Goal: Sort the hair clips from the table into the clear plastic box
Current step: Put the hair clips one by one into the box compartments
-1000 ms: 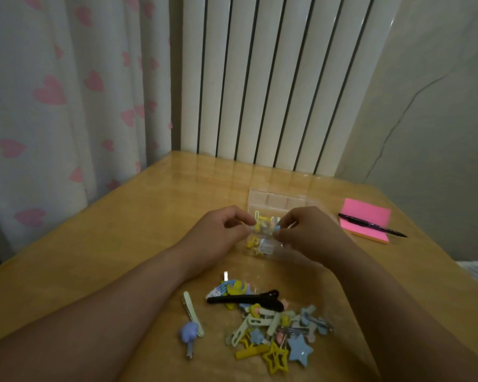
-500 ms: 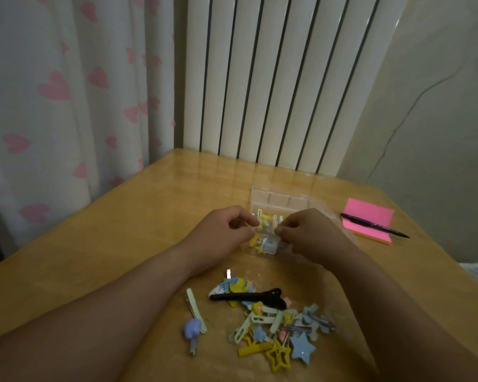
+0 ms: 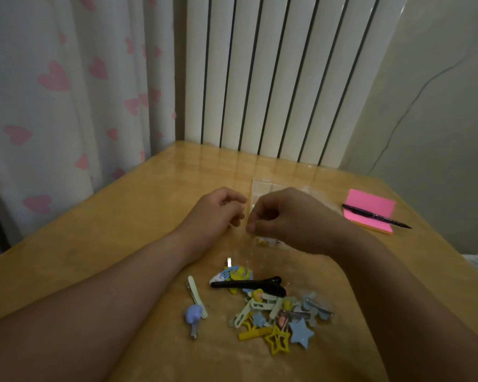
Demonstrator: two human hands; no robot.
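Mid-frame, the clear plastic box (image 3: 262, 186) is perhaps pinched by the right hand (image 3: 290, 219), left hand (image 3: 218, 213) slack; if tipped, clips (image 3: 263, 242) could be spilled.

White curtain (image 3: 53, 111) dotted with pink hearts, honey-brown table (image 3: 116, 232), hot-pink notepad (image 3: 369, 206), black pen (image 3: 375, 216), and there's 1 black clip (image 3: 249, 284), 1 yellow star clip (image 3: 278, 341), 1 blue star clip (image 3: 301, 332)!

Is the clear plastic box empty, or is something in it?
Not empty: yellow clips show through the clear plastic box by the right hand.
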